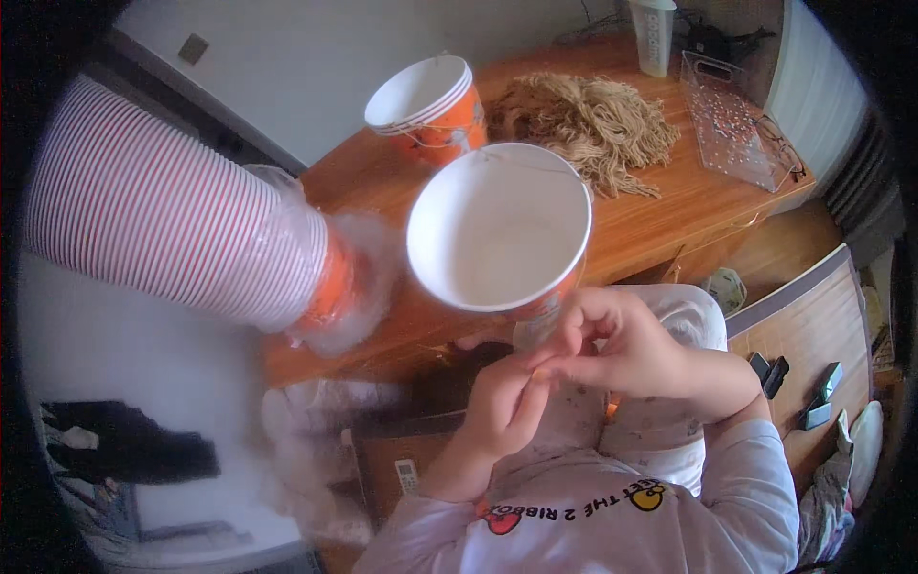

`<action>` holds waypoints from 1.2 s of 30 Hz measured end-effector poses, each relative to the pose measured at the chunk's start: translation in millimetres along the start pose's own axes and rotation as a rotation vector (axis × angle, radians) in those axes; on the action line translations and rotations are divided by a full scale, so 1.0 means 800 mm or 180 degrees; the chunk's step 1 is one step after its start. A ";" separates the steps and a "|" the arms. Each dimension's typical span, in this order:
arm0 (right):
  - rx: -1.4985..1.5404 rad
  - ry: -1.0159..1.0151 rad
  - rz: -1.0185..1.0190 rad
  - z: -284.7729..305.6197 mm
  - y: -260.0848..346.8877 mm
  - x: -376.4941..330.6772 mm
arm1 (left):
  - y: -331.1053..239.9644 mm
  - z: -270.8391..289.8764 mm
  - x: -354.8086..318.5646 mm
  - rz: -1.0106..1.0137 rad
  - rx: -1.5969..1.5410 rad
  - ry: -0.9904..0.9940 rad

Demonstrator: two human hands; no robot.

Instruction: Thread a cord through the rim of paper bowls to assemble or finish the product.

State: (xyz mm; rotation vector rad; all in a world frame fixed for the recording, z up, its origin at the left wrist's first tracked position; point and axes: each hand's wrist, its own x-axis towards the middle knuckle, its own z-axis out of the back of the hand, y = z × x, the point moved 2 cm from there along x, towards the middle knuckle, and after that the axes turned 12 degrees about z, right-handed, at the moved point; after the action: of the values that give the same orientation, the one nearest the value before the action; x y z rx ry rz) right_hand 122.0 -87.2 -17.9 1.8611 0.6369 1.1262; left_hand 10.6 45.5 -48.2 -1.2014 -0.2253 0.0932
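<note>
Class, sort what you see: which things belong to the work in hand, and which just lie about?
Likely in the work: front bucket, nested buckets, tall bucket stack, tan cords.

Seemingly lying about: white remote, pale tumbler, dark clothing.

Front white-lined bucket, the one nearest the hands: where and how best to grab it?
Probably by the near-right rim, coming from the right with the right hand: thumb inside, fingers outside. The bucket opens upward, so its wall can be pinched over that edge; the tall nested stack crowds the left and the orange buckets sit behind.
</note>
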 end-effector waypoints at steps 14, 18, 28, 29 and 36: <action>0.0147 -0.0360 0.0355 0.003 -0.001 0.004 | -0.006 0.014 0.008 -0.0567 0.0202 -0.0883; -0.0144 -0.0631 0.0984 0.011 0.001 0.003 | -0.002 0.015 0.016 -0.0187 0.0060 -0.1163; -0.0347 -0.0551 0.0889 0.012 -0.004 -0.001 | -0.003 0.014 0.025 0.0137 -0.0113 -0.1173; -0.0318 -0.0618 0.0897 0.012 -0.004 -0.001 | -0.001 0.014 0.025 0.0138 -0.0113 -0.1172; -0.3568 0.0013 0.2602 0.000 0.029 0.013 | -0.005 0.008 0.031 0.0194 -0.0090 -0.1302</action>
State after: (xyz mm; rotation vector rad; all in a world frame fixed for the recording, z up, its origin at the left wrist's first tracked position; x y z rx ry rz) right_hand 126.5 -91.1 6.9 1.0649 -0.7515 1.5179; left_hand 33.4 54.5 -39.0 -1.2094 -0.5488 0.3916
